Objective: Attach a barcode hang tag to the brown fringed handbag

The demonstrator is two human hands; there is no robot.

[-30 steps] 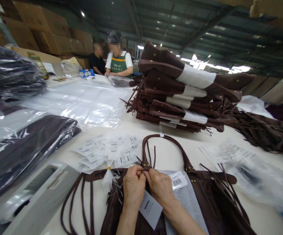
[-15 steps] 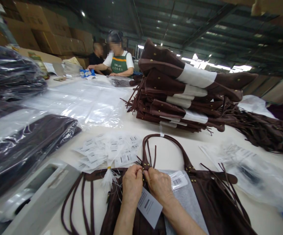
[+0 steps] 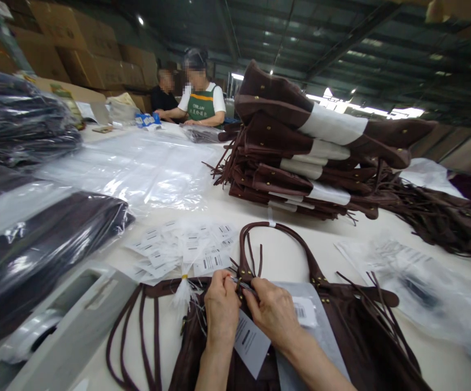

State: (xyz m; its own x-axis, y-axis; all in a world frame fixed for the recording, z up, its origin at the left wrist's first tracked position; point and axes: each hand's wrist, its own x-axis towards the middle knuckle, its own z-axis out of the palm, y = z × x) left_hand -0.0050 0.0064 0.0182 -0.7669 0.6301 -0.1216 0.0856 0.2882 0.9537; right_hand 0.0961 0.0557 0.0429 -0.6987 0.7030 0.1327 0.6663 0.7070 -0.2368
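Observation:
A dark brown handbag (image 3: pixel 357 331) lies in front of me, its looped handle (image 3: pixel 309 252) standing up behind my hands. At the handle's left base my left hand (image 3: pixel 222 304) is closed in a pinch, and my right hand (image 3: pixel 274 309) pinches just beside it. A thin, pale string (image 3: pixel 241 283) stretches between my fingertips, partly hidden by them. From there a white hang tag (image 3: pixel 252 343) dangles over the bag's front. Pale grey lining paper (image 3: pixel 312 353) and a barcode label in a clear sleeve (image 3: pixel 304 312) show by my right wrist.
A bundle of tags (image 3: pixel 192 244) with white strings lies left of the handle. Stacked brown bags (image 3: pixel 276 146) stand behind. Plastic-wrapped bags (image 3: pixel 48 239) and a grey tape dispenser (image 3: pixel 68 326) are at left. Clear plastic sheets (image 3: pixel 138 168) cover the far table; a co-worker (image 3: pixel 203 106) stands beyond.
My fingers have drawn slightly apart at the handle base, and the pale string now shows between them. The right hand has turned a little, while the tag still hangs below.

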